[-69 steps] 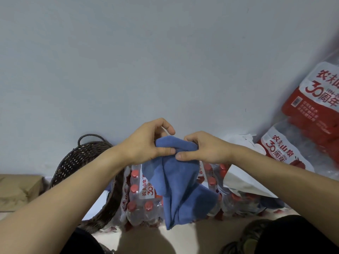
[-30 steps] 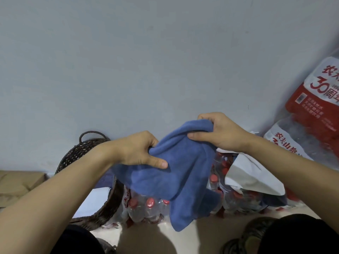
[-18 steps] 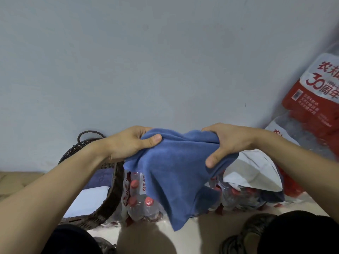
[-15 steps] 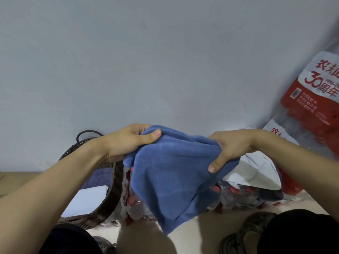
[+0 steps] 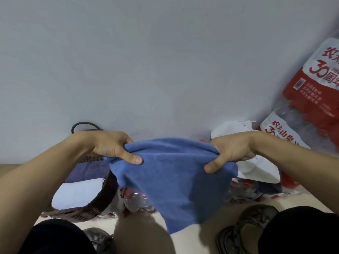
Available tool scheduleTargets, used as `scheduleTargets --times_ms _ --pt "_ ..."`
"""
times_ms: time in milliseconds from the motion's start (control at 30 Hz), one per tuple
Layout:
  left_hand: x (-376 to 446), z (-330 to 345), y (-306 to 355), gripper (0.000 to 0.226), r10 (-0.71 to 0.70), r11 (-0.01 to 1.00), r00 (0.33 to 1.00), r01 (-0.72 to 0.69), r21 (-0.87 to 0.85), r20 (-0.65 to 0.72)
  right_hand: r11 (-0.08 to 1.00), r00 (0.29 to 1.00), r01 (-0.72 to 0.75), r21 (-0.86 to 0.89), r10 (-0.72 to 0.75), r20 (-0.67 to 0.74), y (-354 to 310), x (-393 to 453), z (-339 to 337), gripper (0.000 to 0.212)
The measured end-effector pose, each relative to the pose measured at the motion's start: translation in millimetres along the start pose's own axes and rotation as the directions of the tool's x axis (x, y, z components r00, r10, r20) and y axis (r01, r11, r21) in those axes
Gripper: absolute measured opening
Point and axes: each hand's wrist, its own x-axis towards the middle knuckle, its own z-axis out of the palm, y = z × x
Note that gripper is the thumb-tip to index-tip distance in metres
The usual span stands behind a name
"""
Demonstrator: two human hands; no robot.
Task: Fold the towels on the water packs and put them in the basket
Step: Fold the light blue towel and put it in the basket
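Against a bare grey wall [image 5: 146, 61], over the floor [image 5: 192, 235]: blue towel [image 5: 174, 176] now stretched wide.

Beyond it, water packs [image 5: 135, 198] partly hidden, a basket [image 5: 95, 206] to the left already holding a white towel [image 5: 78, 195] and a purple towel [image 5: 88, 171], another white towel [image 5: 256, 169] waiting on the packs at right. Pulled apart from a bunched clump a moment ago; top edge taut between left hand [image 5: 110, 147] and right hand [image 5: 231, 151], both pinching corners, thumbs in front. Probably ready for a fold.
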Motion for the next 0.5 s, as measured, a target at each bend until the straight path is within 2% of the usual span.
scheduleTargets --times_ms 100,200,300,367,433,500 --pt "15.0 -2.5 -22.8 0.044 -0.004 0.983 0.999 -0.006 -0.184 -0.054 0.988 0.996 0.042 0.150 -0.029 -0.087 12.4 10.7 -5.2 0.053" --pt "35.7 -6.8 -42.8 0.045 -0.047 0.944 0.991 0.004 -0.331 -0.122 0.968 0.966 0.078 0.238 -0.015 -0.257 30.0 31.4 -12.4 0.058" --pt "59.9 -9.9 -57.9 0.066 -0.137 0.934 0.980 0.079 -0.348 -0.147 0.962 0.879 0.122 0.243 0.009 -0.477 50.6 62.7 -19.7 0.030" --pt "76.6 -10.2 -66.0 0.075 -0.185 0.914 0.971 0.113 -0.389 -0.154 0.978 0.807 0.089 0.190 0.042 -0.590 63.5 86.1 -23.5 0.025" --pt "95.4 -5.0 -71.3 0.068 -0.210 0.885 0.963 0.115 -0.452 -0.167 0.988 0.765 0.071 0.134 0.032 -0.643 72.6 108.5 -28.5 0.033" --pt "117.3 4.2 -75.5 0.050 -0.233 0.860 0.928 0.058 -0.507 -0.290 0.994 0.745 0.084 0.071 -0.015 -0.667 76.9 128.0 -34.8 0.053"
